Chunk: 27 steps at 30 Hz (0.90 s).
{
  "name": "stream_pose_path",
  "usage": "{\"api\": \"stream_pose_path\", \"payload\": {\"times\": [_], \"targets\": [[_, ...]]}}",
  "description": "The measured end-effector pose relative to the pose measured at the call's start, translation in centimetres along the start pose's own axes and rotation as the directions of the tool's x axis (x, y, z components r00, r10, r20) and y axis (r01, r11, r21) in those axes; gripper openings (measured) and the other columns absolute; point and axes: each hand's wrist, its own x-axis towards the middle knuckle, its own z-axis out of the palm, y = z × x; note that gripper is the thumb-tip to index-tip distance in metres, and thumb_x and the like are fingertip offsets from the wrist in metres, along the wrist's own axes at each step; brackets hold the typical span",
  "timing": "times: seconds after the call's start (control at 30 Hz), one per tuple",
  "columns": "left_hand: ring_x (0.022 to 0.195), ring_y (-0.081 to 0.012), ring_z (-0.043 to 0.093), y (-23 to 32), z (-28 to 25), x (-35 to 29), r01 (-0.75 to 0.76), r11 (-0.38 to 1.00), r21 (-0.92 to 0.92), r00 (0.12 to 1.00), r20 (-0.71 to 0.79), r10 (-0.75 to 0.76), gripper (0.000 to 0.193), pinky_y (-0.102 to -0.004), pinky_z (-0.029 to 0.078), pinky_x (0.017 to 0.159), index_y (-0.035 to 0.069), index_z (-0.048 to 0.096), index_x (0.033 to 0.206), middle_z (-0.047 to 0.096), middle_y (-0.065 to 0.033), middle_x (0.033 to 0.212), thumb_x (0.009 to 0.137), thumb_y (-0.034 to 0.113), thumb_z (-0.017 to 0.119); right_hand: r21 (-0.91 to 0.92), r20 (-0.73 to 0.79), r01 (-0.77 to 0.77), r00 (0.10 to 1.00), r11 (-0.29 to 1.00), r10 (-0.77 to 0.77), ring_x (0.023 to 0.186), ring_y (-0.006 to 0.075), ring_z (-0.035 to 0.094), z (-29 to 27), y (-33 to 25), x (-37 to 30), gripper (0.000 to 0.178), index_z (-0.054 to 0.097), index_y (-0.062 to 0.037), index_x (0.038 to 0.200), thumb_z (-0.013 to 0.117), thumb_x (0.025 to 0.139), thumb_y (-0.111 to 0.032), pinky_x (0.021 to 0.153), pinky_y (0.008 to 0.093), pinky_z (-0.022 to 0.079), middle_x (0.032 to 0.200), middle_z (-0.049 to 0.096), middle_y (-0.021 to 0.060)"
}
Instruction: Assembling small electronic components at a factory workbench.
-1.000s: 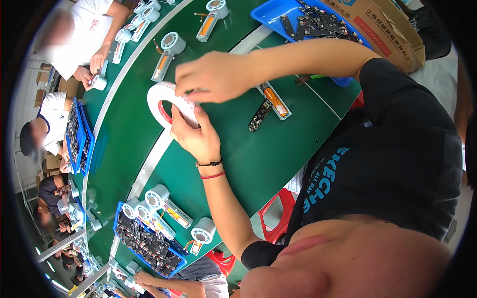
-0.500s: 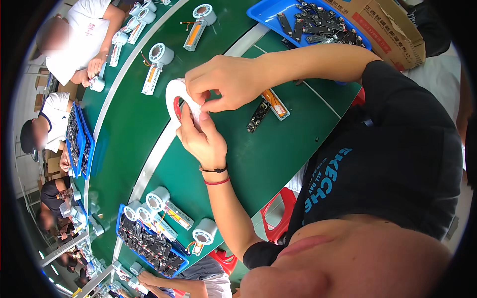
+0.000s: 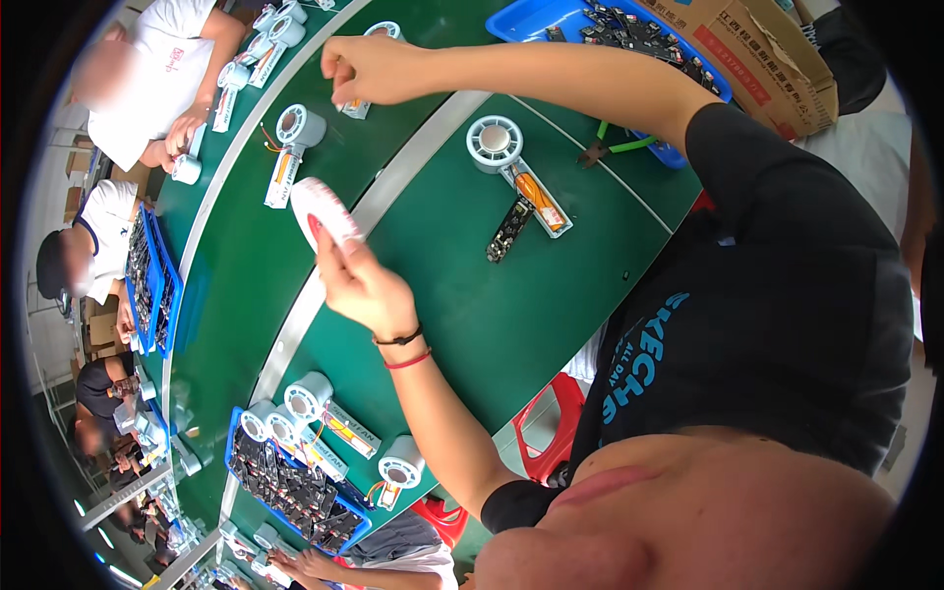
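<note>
My left hand [image 3: 366,287], with bands at its wrist, grips a roll of white tape [image 3: 340,218] with a red core. The roll is tilted over the metal strip of the green bench. My right hand [image 3: 369,71] is at the far side with fingers curled together; whatever they pinch is too small to make out. It partly hides a small white fan [image 3: 384,31] behind it. Nearer me lies another fan [image 3: 495,144], its handle open around an orange-wrapped part with wires [image 3: 536,194]. A black circuit board [image 3: 509,230] rests against that handle.
Green-handled pliers [image 3: 625,147] lie by a blue tray [image 3: 515,24] of black parts, beside a cardboard box [image 3: 747,69]. Another fan [image 3: 285,152] stands past the metal strip. More fans [image 3: 308,395] and a second tray [image 3: 236,462] are lower left. Co-workers sit opposite.
My right hand has left the tape roll and moved up and away, to the far fan. My left hand has shifted left and down slightly with the roll, uncovering the near fan's head.
</note>
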Motion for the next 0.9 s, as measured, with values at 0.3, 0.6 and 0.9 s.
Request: {"api": "stream_pose_path", "payload": {"times": [0.3, 0.6, 0.9], "targets": [[0.086, -0.0346, 0.061, -2.6, 0.2, 0.0, -0.430, 0.802, 0.414, 0.903, 0.184, 0.389, 0.047, -0.0434, 0.052, 0.081, -0.004, 0.070, 0.119, 0.074, -0.0200, 0.101, 0.089, 0.033, 0.069, -0.323, 0.132, -0.097, 0.980, 0.942, 0.146, 0.098, 0.0264, 0.070, 3.9, 3.6, 4.2, 0.036, 0.059, -0.0030, 0.114, 0.075, 0.085, -0.017, 0.080, 0.0404, 0.054, 0.103, 0.072, 0.0121], [0.082, -0.0323, 0.065, -2.3, 0.2, 0.0, -0.438, 0.800, 0.409, 0.899, 0.221, 0.379, 0.045, -0.0404, 0.048, 0.083, -0.003, 0.069, 0.118, 0.075, -0.0185, 0.100, 0.088, 0.030, 0.069, -0.733, 0.356, 0.176, 0.922, 0.657, 0.150, 0.098, 0.0302, 0.070, 4.8, 0.4, 6.4, 0.041, 0.068, -0.0047, 0.109, 0.079, 0.083, -0.034, 0.078, 0.0431, 0.054, 0.102, 0.073, 0.0127], [0.082, -0.0304, 0.067, -1.4, 0.4, -0.1, -0.432, 0.806, 0.405, 0.899, 0.259, 0.353, 0.045, -0.0385, 0.046, 0.083, -0.004, 0.068, 0.118, 0.075, -0.0181, 0.098, 0.087, 0.028, 0.069, -0.735, 0.528, 0.224, 0.781, 0.641, 0.333, 0.085, 0.0276, 0.069, 5.6, 1.8, 11.9, 0.052, 0.077, -0.0061, 0.095, 0.088, 0.072, -0.052, 0.074, 0.0427, 0.054, 0.090, 0.072, 0.0128]]}}
